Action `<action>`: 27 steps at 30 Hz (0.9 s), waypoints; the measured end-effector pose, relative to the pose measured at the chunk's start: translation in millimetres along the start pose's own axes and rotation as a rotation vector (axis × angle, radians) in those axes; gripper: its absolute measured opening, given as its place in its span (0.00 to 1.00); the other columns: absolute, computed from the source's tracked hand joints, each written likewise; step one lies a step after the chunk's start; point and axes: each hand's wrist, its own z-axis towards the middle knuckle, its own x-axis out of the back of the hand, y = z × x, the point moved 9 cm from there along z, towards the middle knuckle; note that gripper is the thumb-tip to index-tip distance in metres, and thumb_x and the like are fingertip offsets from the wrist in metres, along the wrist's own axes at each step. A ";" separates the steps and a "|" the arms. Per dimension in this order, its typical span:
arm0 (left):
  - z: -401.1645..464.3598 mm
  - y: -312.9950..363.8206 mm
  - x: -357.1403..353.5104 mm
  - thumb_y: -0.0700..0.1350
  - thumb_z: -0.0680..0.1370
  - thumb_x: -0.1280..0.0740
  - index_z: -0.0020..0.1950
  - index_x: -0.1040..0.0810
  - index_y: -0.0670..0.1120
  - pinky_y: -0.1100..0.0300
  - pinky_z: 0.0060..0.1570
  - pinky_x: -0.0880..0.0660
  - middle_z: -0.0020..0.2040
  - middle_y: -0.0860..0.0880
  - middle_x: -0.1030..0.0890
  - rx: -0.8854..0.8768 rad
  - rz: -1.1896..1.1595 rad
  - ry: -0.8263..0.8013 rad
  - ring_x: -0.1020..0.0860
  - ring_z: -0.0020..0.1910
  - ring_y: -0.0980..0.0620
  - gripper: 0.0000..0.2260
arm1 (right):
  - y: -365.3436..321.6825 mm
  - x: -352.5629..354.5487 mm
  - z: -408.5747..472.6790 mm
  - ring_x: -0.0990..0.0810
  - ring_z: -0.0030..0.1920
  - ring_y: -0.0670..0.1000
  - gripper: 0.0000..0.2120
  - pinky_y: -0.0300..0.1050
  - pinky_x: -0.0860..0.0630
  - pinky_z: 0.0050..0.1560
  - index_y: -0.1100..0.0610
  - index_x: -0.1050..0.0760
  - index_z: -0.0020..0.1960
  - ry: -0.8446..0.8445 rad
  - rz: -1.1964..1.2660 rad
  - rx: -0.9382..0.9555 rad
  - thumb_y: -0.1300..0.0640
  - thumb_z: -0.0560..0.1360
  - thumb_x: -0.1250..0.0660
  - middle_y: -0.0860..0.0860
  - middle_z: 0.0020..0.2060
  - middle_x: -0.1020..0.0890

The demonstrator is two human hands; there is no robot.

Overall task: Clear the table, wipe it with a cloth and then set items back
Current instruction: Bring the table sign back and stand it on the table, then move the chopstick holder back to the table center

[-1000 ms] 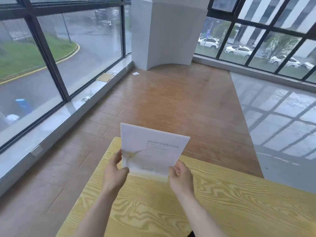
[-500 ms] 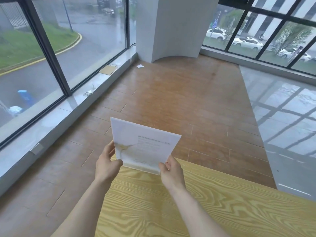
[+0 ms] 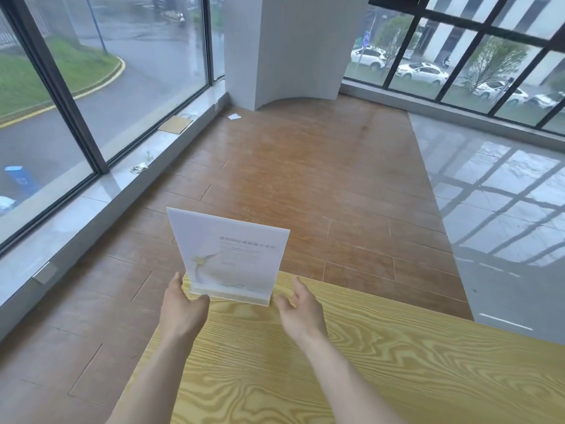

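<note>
You cannot read the faint print on the sign; it is too small and pale. Your left hand covers the sign's lower left corner, so its footing on the desk there is hidden. The desk runs off the bottom and right edges, and both forearms are cut off below.

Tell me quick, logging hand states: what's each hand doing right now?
Left hand: gripping the lower left corner of the sign stand.
Right hand: open, fingers spread beside the stand's right edge, not gripping.
</note>
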 end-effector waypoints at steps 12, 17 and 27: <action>-181.9 23.2 -166.9 0.57 0.78 0.35 0.79 0.39 0.51 0.49 0.70 0.33 0.77 0.49 0.33 -0.379 0.552 -0.422 0.35 0.76 0.46 0.31 | 115.3 155.3 -96.9 0.45 0.82 0.50 0.35 0.50 0.41 0.79 0.49 0.49 0.83 0.102 -0.375 -0.043 0.44 0.82 0.38 0.47 0.82 0.45; -289.1 40.2 -254.6 0.60 0.78 0.38 0.80 0.43 0.54 0.51 0.72 0.34 0.79 0.54 0.37 -0.611 0.714 -0.565 0.38 0.78 0.49 0.32 | 182.1 240.4 -148.7 0.42 0.81 0.55 0.35 0.53 0.33 0.75 0.48 0.52 0.83 0.135 -0.570 -0.065 0.44 0.82 0.40 0.49 0.83 0.49; -511.7 29.5 -447.0 0.60 0.79 0.36 0.80 0.43 0.55 0.51 0.68 0.31 0.78 0.52 0.36 -0.658 0.786 -0.809 0.38 0.78 0.49 0.32 | 383.7 440.6 -246.5 0.32 0.76 0.55 0.33 0.52 0.30 0.71 0.50 0.44 0.82 0.257 -0.343 -0.276 0.44 0.81 0.38 0.50 0.78 0.35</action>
